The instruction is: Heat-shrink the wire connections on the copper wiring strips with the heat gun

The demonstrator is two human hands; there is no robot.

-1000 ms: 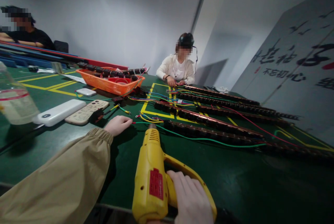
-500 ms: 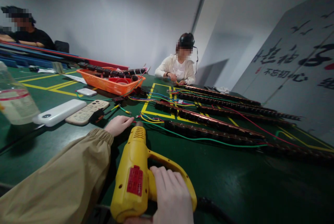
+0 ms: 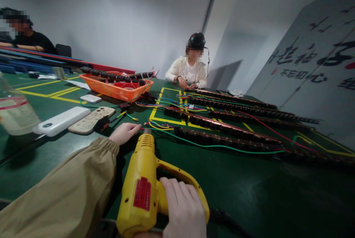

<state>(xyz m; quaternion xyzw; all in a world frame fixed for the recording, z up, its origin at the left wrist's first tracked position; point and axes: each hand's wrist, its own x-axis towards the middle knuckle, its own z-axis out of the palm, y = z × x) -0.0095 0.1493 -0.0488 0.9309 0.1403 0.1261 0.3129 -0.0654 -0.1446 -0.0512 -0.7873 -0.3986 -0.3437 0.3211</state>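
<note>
My right hand [image 3: 184,204] is wrapped around the handle of a yellow heat gun [image 3: 140,186]. The gun's metal nozzle points away from me and ends just beside my left fingertips. At the table's middle, my left hand [image 3: 126,132] has its fingers pressed together on a thin red wire, of which only a short piece shows. A ring terminal [image 3: 145,123] lies just past those fingertips. Close by are the yellow and coloured leads [image 3: 158,124] of the nearest long black bar with copper strips [image 3: 222,140]. A green wire [image 3: 205,148] runs along this bar.
More long bars [image 3: 235,103] lie to the right. An orange basket [image 3: 111,91] holds similar parts. On the left are a white power bank [image 3: 62,121], a patterned phone case [image 3: 91,120] and a plastic bottle [image 3: 16,114]. A co-worker [image 3: 191,66] sits across the table, another [image 3: 30,34] far left.
The view has shifted very slightly. Both hands and the heat gun keep nearly the same places over the table.
</note>
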